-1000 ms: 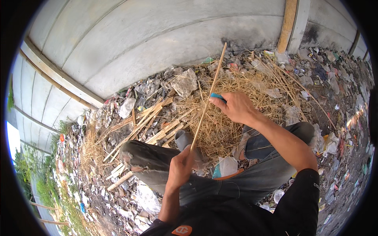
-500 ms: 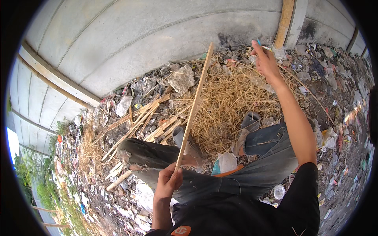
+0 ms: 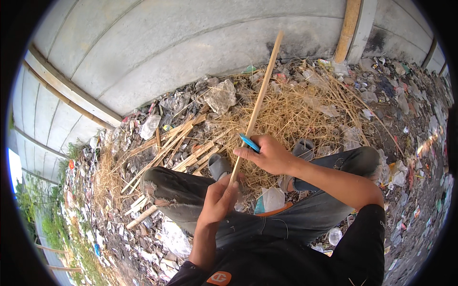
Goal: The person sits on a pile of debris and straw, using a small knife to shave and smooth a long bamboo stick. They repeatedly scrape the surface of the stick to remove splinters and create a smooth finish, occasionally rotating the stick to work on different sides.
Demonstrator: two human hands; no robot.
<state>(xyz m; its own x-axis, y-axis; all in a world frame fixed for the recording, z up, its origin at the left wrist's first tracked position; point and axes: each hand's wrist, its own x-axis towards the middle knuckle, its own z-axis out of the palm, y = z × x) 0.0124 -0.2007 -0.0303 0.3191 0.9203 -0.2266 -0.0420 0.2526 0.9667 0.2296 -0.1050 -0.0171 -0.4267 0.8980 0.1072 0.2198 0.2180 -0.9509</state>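
Note:
My left hand [image 3: 219, 199] grips the lower end of a long, thin bamboo strip [image 3: 264, 88], which slants up and away to the right. Closed around a slim blue-handled knife [image 3: 249, 143], my right hand [image 3: 269, 155] sits against the strip a little above the left hand. The knife's blade cannot be made out. Below the strip, between my sandalled feet, spreads a heap of thin straw-coloured shavings [image 3: 296, 107].
Several split bamboo strips [image 3: 167, 143] lie to the left of the heap, beside a large stone [image 3: 221, 96]. A grey concrete wall [image 3: 191, 43] with a bamboo post [image 3: 347, 31] stands behind. Litter covers the ground, and a clear plastic cup [image 3: 335, 236] lies at right.
My right hand has come from far out near the wall back to the strip, bringing the knife. My left hand and the strip have shifted slightly up and right.

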